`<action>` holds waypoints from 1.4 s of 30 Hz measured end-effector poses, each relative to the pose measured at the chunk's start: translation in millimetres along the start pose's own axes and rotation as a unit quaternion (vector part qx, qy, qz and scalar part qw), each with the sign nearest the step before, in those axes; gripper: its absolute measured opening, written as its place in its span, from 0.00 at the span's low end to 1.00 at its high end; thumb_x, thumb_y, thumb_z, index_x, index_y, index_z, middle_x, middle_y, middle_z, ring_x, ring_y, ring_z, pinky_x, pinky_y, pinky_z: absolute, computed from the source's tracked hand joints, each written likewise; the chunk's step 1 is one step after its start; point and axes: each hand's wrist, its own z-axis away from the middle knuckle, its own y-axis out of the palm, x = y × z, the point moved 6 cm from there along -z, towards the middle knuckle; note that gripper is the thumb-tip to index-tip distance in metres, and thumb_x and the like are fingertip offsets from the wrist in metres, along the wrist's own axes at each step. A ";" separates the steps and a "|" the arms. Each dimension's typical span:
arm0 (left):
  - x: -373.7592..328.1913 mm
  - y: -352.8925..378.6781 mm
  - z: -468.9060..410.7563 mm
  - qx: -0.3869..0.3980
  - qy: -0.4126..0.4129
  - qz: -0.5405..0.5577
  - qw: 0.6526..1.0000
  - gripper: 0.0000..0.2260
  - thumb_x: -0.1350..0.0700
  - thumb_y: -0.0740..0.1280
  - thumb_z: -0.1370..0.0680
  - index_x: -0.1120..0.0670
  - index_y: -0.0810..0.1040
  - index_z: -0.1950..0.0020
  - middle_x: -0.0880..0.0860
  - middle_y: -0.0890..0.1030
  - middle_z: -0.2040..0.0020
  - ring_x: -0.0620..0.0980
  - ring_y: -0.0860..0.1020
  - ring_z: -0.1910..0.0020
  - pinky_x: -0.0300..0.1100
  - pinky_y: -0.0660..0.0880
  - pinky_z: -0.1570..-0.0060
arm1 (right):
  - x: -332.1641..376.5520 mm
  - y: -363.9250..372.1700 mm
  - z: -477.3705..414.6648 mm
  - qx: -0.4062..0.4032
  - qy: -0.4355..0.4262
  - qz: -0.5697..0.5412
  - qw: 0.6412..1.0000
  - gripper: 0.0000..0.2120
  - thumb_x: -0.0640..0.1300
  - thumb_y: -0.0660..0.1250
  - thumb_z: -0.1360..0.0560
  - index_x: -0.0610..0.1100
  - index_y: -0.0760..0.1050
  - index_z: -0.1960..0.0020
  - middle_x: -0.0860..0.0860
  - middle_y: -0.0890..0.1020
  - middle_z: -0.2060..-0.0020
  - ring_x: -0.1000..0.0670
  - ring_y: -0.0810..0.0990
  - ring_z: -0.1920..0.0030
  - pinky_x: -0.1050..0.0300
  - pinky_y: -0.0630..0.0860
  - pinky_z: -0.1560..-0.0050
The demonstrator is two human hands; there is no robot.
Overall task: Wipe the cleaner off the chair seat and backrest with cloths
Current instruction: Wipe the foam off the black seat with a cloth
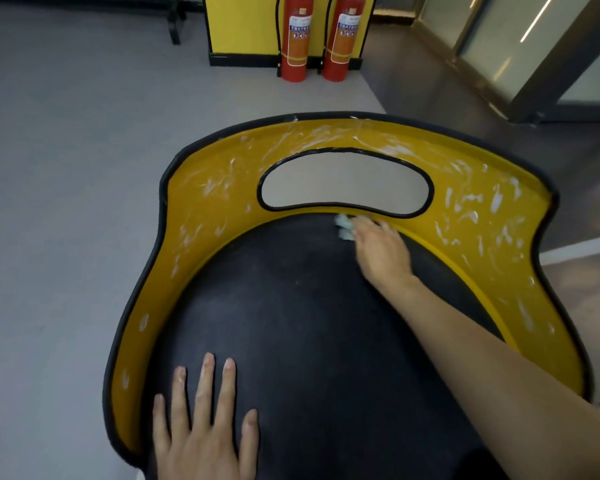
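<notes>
A chair fills the view, with a dark seat (291,306) and a yellow backrest (201,209) rimmed in black that curves around it. White smears of cleaner (471,206) streak the backrest, thickest on the right and along the top. My right hand (381,251) reaches to the seat's far edge below the backrest's oval opening and presses a small pale cloth (345,227) there; only a bit of the cloth shows past my fingers. My left hand (201,424) lies flat on the seat's near left part, fingers spread and straight.
Two red fire extinguishers (297,39) stand on the grey floor beyond the chair, against a yellow panel (243,26). A glass door with a metal frame (534,64) is at the upper right. Grey floor (66,168) lies left of the chair.
</notes>
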 end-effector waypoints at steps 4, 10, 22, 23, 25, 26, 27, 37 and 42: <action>-0.2 -0.3 -0.4 0.009 -0.003 0.010 1.000 0.31 0.35 0.42 0.20 0.49 0.65 0.24 0.56 0.71 0.25 0.66 0.68 0.27 0.67 0.62 0.31 | -67.6 -12.1 32.2 -0.042 0.104 -0.005 0.994 0.17 0.44 0.54 0.15 0.41 0.73 0.30 0.44 0.79 0.35 0.37 0.74 0.35 0.41 0.70 0.34; 0.4 0.9 -0.1 -0.003 0.003 0.001 1.000 0.31 0.36 0.42 0.20 0.50 0.66 0.24 0.56 0.70 0.24 0.66 0.67 0.26 0.67 0.61 0.30 | 24.6 2.2 56.2 -0.052 0.068 0.020 0.996 0.23 0.42 0.51 0.22 0.39 0.71 0.31 0.40 0.75 0.33 0.38 0.69 0.31 0.37 0.66 0.31; 1.3 2.4 -1.9 -0.029 0.015 -0.010 0.999 0.32 0.35 0.42 0.20 0.49 0.66 0.24 0.56 0.70 0.24 0.66 0.68 0.27 0.67 0.62 0.32 | 0.2 7.0 41.6 0.058 -0.035 0.028 0.997 0.25 0.45 0.47 0.15 0.50 0.53 0.18 0.52 0.57 0.19 0.43 0.51 0.19 0.32 0.49 0.23; -0.3 -0.4 -2.2 -0.030 0.016 -0.006 0.999 0.32 0.35 0.42 0.20 0.50 0.66 0.24 0.57 0.71 0.25 0.67 0.69 0.28 0.67 0.62 0.32 | -17.8 1.1 35.6 0.055 0.017 0.010 0.998 0.25 0.46 0.47 0.15 0.49 0.53 0.18 0.50 0.57 0.19 0.43 0.51 0.20 0.33 0.49 0.23; -2.0 -0.8 -1.8 -0.046 0.018 -0.019 0.999 0.32 0.35 0.42 0.20 0.50 0.68 0.25 0.58 0.72 0.26 0.68 0.70 0.29 0.68 0.63 0.33 | -2.1 -2.2 43.0 0.032 0.054 0.029 0.998 0.27 0.44 0.44 0.18 0.45 0.57 0.20 0.45 0.61 0.21 0.40 0.57 0.22 0.33 0.54 0.24; -1.3 1.4 -0.8 -0.054 0.020 -0.028 0.998 0.32 0.36 0.44 0.20 0.51 0.70 0.26 0.58 0.73 0.26 0.68 0.70 0.30 0.68 0.63 0.33 | 28.5 1.7 56.7 0.014 0.023 0.046 0.999 0.29 0.44 0.44 0.22 0.43 0.59 0.22 0.42 0.63 0.24 0.39 0.60 0.24 0.33 0.57 0.26; -0.4 5.1 -0.9 -0.065 0.024 -0.036 0.997 0.31 0.37 0.46 0.20 0.52 0.72 0.27 0.58 0.73 0.26 0.68 0.71 0.31 0.68 0.62 0.33 | 65.5 9.6 75.4 0.012 -0.025 0.044 0.999 0.30 0.45 0.47 0.25 0.42 0.60 0.23 0.41 0.64 0.25 0.38 0.61 0.26 0.32 0.57 0.26; -3.2 37.6 7.2 -0.173 0.107 -0.100 0.974 0.25 0.46 0.53 0.21 0.57 0.73 0.31 0.66 0.74 0.30 0.74 0.70 0.31 0.76 0.61 0.34 | 95.9 17.1 43.4 0.090 -0.128 -0.026 0.987 0.29 0.38 0.56 0.20 0.49 0.57 0.20 0.50 0.58 0.20 0.42 0.53 0.20 0.32 0.43 0.24; -12.2 20.5 2.6 -0.180 0.065 -0.028 0.981 0.28 0.42 0.49 0.20 0.56 0.69 0.27 0.64 0.72 0.28 0.73 0.68 0.32 0.71 0.57 0.31 | -58.5 -9.1 49.8 0.055 0.045 -0.029 0.997 0.26 0.39 0.53 0.17 0.51 0.56 0.20 0.52 0.59 0.20 0.45 0.58 0.22 0.38 0.57 0.24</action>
